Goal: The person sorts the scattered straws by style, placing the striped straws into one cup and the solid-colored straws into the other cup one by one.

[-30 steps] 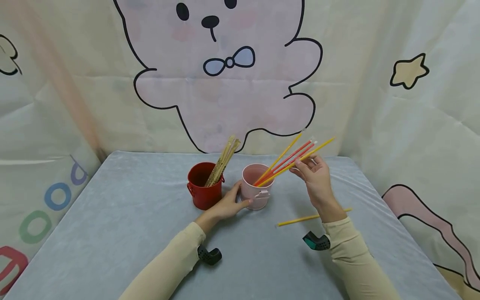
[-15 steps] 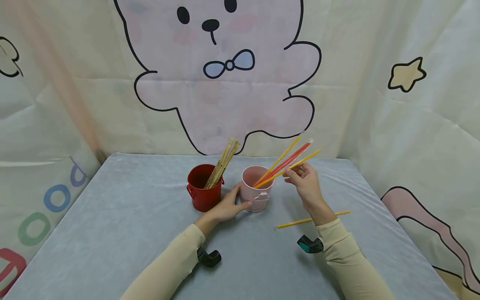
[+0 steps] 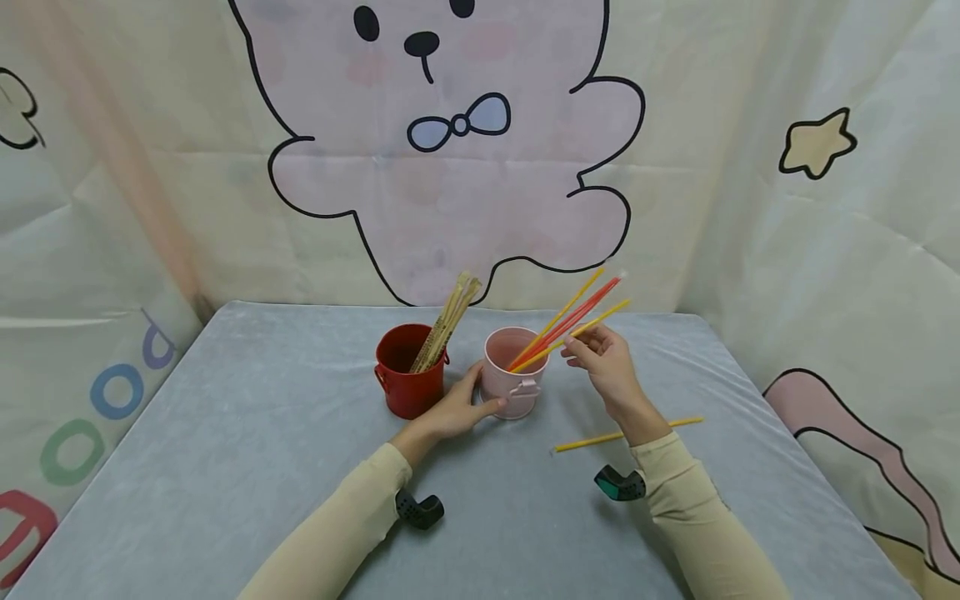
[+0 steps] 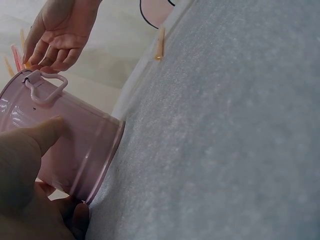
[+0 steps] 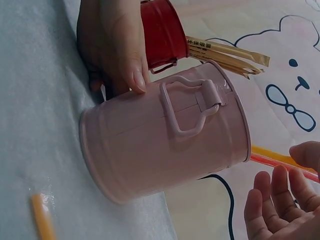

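Note:
A small pink bucket (image 3: 510,390) stands upright on the cloth, with several red and yellow straws leaning out to the right. My left hand (image 3: 450,411) grips its left side low down, thumb across the front and fingers behind; the left wrist view shows the thumb on the bucket wall. To the right of the rim, my right hand (image 3: 609,367) pinches a yellow straw (image 3: 611,312) whose lower end is inside the bucket. How firmly it is held is hard to see. Beside them, red straws (image 3: 588,305) rest against the rim.
A red bucket (image 3: 408,396) with several paper-wrapped straws (image 3: 447,323) stands just left of the pink one. Another yellow straw (image 3: 588,442) lies on the blue-grey tablecloth (image 3: 300,467), partly hidden by my right wrist. A printed curtain (image 3: 465,208) hangs behind.
My right hand has moved left and down toward the pink bucket, and the yellow straw's top has moved left and lower with it. My left hand has stayed on the bucket.

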`<action>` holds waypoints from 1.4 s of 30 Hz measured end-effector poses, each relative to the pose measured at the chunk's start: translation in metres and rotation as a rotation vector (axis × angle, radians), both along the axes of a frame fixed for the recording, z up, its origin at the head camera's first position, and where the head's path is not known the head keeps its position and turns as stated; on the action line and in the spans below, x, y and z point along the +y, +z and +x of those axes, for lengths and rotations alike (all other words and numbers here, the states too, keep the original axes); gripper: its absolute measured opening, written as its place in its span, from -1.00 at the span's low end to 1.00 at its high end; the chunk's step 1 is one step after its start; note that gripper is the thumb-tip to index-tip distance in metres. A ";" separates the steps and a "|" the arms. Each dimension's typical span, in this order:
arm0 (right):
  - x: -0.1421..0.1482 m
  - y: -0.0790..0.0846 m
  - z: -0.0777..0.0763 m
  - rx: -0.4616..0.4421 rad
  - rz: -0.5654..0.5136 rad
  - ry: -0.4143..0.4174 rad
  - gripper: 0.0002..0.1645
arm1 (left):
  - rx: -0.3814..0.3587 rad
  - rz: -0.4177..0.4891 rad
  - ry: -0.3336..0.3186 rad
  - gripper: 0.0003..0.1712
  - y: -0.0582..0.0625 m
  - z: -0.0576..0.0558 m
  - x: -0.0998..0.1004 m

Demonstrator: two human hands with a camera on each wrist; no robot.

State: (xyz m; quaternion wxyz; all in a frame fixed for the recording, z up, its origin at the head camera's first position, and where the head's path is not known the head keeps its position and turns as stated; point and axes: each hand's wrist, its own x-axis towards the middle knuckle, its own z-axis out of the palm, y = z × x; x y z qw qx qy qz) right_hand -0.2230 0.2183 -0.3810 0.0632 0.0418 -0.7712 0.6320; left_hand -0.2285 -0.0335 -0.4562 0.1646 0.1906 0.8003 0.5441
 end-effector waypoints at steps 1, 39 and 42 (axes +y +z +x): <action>0.000 0.000 0.000 0.000 0.004 0.005 -0.63 | 0.001 0.001 0.001 -0.01 0.000 0.000 0.000; 0.036 0.003 0.000 -0.150 0.374 0.304 -0.47 | -0.006 0.016 0.003 -0.01 0.000 -0.002 0.001; 0.044 0.001 0.002 -0.163 0.408 0.335 -0.48 | -0.002 0.018 0.001 -0.01 0.000 -0.001 0.000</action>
